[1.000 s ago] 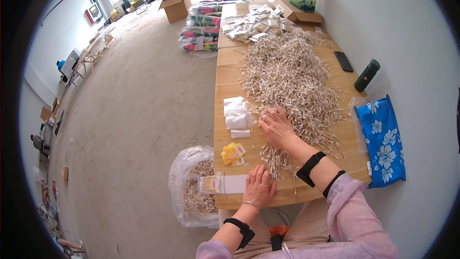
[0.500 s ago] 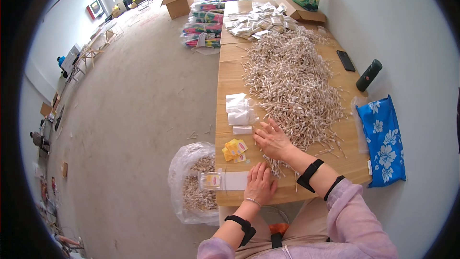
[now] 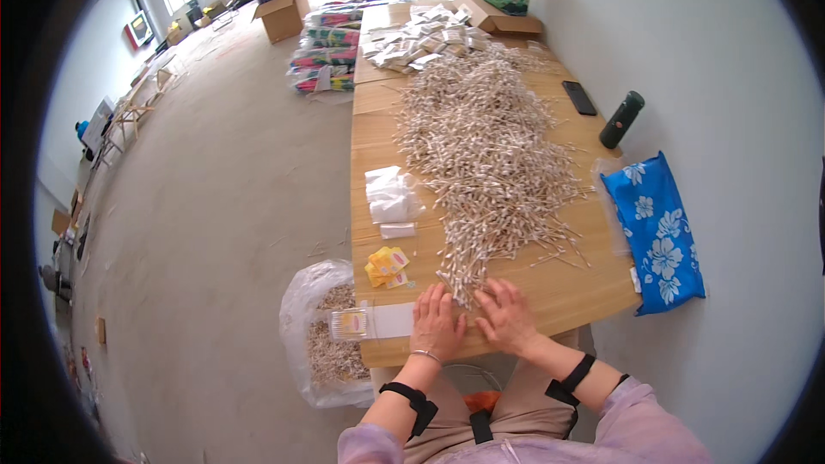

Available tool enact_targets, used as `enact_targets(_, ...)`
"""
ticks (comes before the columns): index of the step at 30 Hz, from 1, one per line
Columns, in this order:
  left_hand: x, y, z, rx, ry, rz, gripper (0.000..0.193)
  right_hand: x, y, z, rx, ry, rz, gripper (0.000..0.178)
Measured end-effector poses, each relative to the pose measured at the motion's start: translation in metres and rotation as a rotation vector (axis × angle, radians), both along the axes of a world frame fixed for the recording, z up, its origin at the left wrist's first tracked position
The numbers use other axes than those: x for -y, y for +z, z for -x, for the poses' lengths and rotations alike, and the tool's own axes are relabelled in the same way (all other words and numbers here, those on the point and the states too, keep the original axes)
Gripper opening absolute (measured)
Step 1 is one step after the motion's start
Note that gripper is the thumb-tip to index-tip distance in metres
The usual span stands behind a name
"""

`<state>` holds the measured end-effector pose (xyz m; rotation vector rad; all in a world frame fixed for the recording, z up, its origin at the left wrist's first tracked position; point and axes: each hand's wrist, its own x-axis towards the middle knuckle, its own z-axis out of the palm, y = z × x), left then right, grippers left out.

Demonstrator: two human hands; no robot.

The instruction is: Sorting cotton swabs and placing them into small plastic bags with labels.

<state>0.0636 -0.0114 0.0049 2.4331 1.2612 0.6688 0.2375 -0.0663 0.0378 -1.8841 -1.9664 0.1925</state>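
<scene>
My left hand point(image 3: 436, 324) lies unclenched; whether my right hand point(image 3: 507, 321) grasps anything, I cannot tell. Swabs point(image 3: 491, 159), twelve o'clock: judged light, stiff, snappable; pinch mid-stick.

The trousers point(image 3: 526, 399) are beige, and a short black strap point(image 3: 481, 426) lies on them between the thighs. Below the trousers in view is the hem of a pale lilac top point(image 3: 567, 454), a thin light cord point(image 3: 510, 447) hanging at its front. Left of the trousers, the left hand point(image 3: 437, 322) is bare, with a slim silvery bracelet point(image 3: 426, 355) at its wrist and a wide black band point(image 3: 416, 406) (rather blocky on one side) around the forearm. Right of the trousers, a similar black armband point(image 3: 574, 378) circles the other forearm, below a creased lilac sleeve point(image 3: 650, 423).
</scene>
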Motion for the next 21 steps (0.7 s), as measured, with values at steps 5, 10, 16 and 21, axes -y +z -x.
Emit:
enact_targets(5,0.000,-0.005,-0.001,-0.012,0.004,-0.034,0.050,-0.016,-0.026,-0.022,0.175,0.118,-0.067,0.048)
enact_targets(10,0.000,0.001,-0.001,0.004,0.014,-0.035,0.051,-0.054,-0.014,-0.041,0.163,-0.113,-0.200,0.038)
enact_targets(16,0.000,0.000,-0.001,0.059,0.019,-0.023,0.047,-0.057,-0.007,0.012,0.039,0.081,-0.220,0.034)
enact_targets(21,0.000,-0.008,-0.002,0.071,0.031,-0.019,0.045,-0.061,-0.024,-0.003,0.069,0.109,-0.212,0.031)
